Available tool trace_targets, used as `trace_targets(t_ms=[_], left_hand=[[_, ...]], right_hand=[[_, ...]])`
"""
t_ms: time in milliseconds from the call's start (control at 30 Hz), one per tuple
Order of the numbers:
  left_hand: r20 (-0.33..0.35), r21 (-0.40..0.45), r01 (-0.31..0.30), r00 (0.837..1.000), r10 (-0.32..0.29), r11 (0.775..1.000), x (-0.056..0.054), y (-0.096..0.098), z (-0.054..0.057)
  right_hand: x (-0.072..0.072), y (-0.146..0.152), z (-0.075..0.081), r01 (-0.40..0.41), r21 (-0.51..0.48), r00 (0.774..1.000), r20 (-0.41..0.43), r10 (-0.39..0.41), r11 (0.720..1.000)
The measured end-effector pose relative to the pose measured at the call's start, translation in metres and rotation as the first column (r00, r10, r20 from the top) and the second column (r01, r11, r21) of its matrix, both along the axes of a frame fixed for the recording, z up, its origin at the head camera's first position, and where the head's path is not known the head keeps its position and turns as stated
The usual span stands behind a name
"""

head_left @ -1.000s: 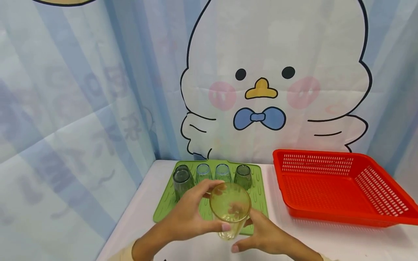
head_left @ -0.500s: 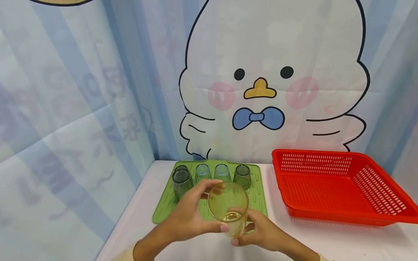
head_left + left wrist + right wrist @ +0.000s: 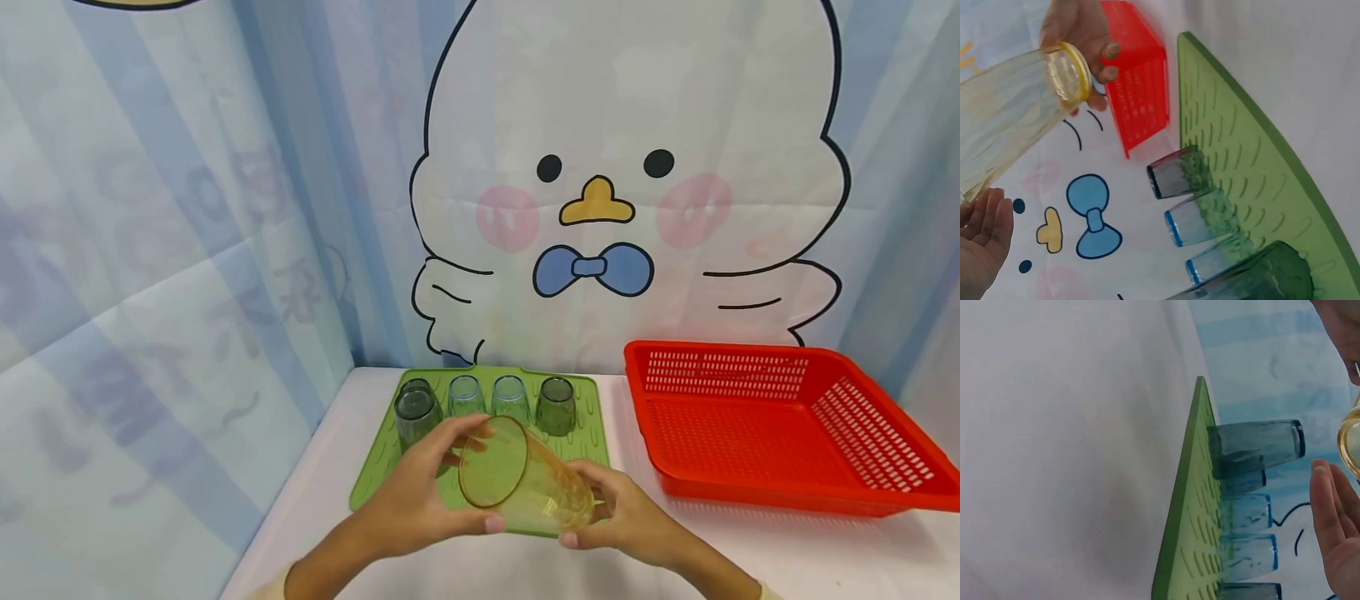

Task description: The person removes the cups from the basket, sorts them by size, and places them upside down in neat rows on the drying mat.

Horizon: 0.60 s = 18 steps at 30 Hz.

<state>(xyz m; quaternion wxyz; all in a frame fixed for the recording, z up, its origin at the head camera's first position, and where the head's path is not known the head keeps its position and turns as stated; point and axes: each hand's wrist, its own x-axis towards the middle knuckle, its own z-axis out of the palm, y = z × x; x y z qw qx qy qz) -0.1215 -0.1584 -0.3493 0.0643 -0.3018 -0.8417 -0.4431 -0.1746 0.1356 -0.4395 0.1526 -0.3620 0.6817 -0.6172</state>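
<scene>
A clear yellow-tinted drinking glass (image 3: pixel 553 496) is held in the air between both hands, tilted nearly on its side with its rim to the left. My left hand (image 3: pixel 416 492) grips it near the rim, thumb below and fingers above. Around the base end, my right hand (image 3: pixel 633 512) holds it with fingers and thumb; in the left wrist view that base (image 3: pixel 1067 75) sits against the right hand's fingers. Only a small part of the glass (image 3: pixel 1349 440) shows in the right wrist view.
Behind the hands lies a green drying mat (image 3: pixel 375 471) on the white table. On it, upside down, stand a tall dark glass (image 3: pixel 417 421), a shorter dark one behind it, two bluish glasses (image 3: pixel 467 396) and a grey glass (image 3: pixel 557 408). A red basket (image 3: pixel 750 442) stands right.
The yellow glass has tipped from nearly upright onto its side, its base swinging right. My right hand has closed on the base and moved right; my left hand has shifted slightly left.
</scene>
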Motion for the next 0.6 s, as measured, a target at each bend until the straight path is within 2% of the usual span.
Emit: trace_targets(t_ms=[233, 467, 600], left_hand=[[0.006, -0.024, -0.025, 1.0, 0.025, 0.999, -0.001, -0.006, -0.009], [0.022, -0.096, -0.075, 0.997, 0.078, 0.993, -0.004, -0.012, -0.02], [0.077, -0.133, -0.083, 0.993, 0.094, 0.988, -0.008, -0.015, -0.03]], right_hand=[[-0.002, 0.011, 0.004, 0.02, -0.079, 1.0, 0.022, -0.018, 0.997], [-0.002, 0.014, 0.009, 0.073, -0.108, 0.995, -0.063, -0.08, 0.991], [-0.002, 0.013, 0.013, 0.087, -0.127, 0.991, -0.092, -0.099, 0.988]])
